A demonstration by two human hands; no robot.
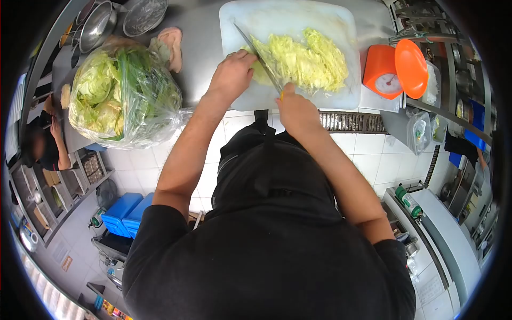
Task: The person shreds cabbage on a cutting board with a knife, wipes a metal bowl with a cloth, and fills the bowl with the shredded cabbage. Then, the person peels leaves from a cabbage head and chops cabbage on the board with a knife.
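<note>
My right hand [298, 111] is wrapped round the yellow handle of a long kitchen knife [260, 53], its blade slanting up and left over the white cutting board [298, 13]. Just left of the blade, my left hand [233, 74] presses curled fingers onto a piece of lettuce [260, 73], which is partly hidden by the hand and blade. A wide heap of shredded lettuce [309, 61] covers the board to the right of the knife.
Left of the board sits a clear plastic bag [125, 93] full of lettuce heads. Metal bowls [98, 26] and a pinkish cloth [172, 45] lie behind it. An orange kitchen scale [383, 72] stands at right. Another person [48, 138] is at far left.
</note>
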